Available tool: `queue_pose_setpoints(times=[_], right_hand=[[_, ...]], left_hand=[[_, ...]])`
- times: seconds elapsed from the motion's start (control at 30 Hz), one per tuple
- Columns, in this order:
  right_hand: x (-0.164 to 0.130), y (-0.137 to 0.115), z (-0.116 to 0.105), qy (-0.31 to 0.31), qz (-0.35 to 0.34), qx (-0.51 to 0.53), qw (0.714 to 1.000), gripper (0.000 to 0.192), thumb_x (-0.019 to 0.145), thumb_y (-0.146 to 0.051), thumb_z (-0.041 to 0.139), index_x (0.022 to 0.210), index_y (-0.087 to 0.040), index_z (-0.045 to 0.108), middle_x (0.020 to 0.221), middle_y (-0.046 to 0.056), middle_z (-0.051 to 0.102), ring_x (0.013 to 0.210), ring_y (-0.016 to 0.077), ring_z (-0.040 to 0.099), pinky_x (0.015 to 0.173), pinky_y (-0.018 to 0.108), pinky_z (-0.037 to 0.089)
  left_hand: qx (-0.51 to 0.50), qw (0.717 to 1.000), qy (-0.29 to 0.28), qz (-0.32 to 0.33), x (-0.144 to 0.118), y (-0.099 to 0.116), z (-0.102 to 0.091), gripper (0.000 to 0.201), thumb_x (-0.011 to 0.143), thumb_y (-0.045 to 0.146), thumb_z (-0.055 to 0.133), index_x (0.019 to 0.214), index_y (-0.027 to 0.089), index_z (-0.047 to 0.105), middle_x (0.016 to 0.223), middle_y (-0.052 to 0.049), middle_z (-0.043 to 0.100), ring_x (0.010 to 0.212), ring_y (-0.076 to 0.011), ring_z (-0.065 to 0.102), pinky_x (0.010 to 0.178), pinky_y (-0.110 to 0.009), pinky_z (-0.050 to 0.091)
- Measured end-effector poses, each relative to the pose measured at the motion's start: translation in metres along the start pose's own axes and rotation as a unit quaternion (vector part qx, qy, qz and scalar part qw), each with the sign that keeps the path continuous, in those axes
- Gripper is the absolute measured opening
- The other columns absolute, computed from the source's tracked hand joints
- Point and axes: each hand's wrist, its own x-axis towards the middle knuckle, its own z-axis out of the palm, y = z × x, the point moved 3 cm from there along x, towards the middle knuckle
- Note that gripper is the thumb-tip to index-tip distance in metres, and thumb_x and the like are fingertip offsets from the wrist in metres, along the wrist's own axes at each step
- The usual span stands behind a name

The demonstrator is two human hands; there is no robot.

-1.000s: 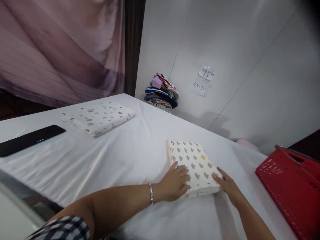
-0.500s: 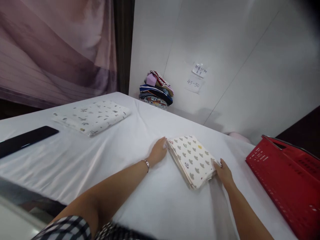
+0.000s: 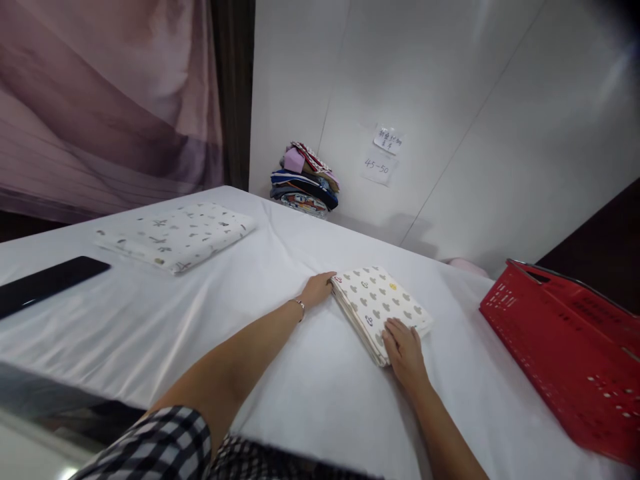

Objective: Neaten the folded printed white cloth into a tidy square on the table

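The small folded cream cloth printed with grey shapes (image 3: 379,305) lies mid-table on the white sheet (image 3: 280,267), left hand (image 3: 316,291) touching its far corner, right hand (image 3: 404,345) flat with fingers spread on its near edge; it looks soft, light, floppy, best lifted from underneath at both ends.

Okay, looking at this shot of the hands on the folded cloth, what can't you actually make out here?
Head view only:
- Notes on the wall: the upper one's writing is too small to read.
- Red basket: cut off by the right edge; its inside is hidden by its near wall.
- Folded cloth: near corner covered by the right hand; far left corner touched by the left hand.
- Clothes pile: too far to tell the items apart.
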Motion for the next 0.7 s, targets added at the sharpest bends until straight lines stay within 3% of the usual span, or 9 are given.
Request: queue_pose_setpoints(times=[0.17,0.37,0.57,0.7], right_hand=[[-0.001,0.008,-0.010,0.001,-0.018,0.004,1.000,0.042,0.090,-0.042,0.036,0.114,-0.020,0.061,0.131,0.009,0.055,0.128,0.0221,0.042,0.111,0.047,0.017],[-0.006,0.024,-0.035,-0.054,0.006,-0.011,0.998,0.036,0.087,-0.039,0.041,0.107,-0.022,0.066,0.128,0.009,0.058,0.124,0.0242,0.047,0.108,0.052,0.020],[-0.016,-0.012,-0.040,-0.071,-0.021,-0.023,0.997,0.037,0.090,-0.043,0.038,0.113,-0.026,0.061,0.127,0.005,0.058,0.121,0.0221,0.050,0.109,0.052,0.020],[-0.024,-0.026,-0.028,-0.084,-0.050,-0.057,0.994,0.045,0.090,-0.047,0.038,0.123,-0.022,0.056,0.133,0.009,0.053,0.127,0.0225,0.044,0.110,0.050,0.021]], left_hand=[[-0.004,1.000,-0.006,0.023,-0.010,0.005,-0.004,0.041,0.081,0.011,0.040,0.114,0.021,0.062,0.112,-0.001,0.066,0.103,-0.0174,0.059,0.092,-0.026,0.043],[0.027,0.998,-0.028,0.042,-0.058,0.012,-0.013,0.030,0.085,0.023,0.044,0.106,0.025,0.065,0.103,0.000,0.068,0.093,-0.0183,0.061,0.080,-0.026,0.046],[0.039,0.998,-0.035,0.045,-0.083,0.015,-0.018,0.030,0.084,0.027,0.047,0.111,0.024,0.061,0.099,-0.001,0.067,0.085,-0.0171,0.061,0.075,-0.027,0.047],[0.031,0.996,-0.015,0.085,-0.080,0.017,-0.013,0.048,0.079,0.024,0.052,0.127,0.022,0.050,0.122,-0.003,0.058,0.098,-0.0179,0.059,0.086,-0.029,0.047]])
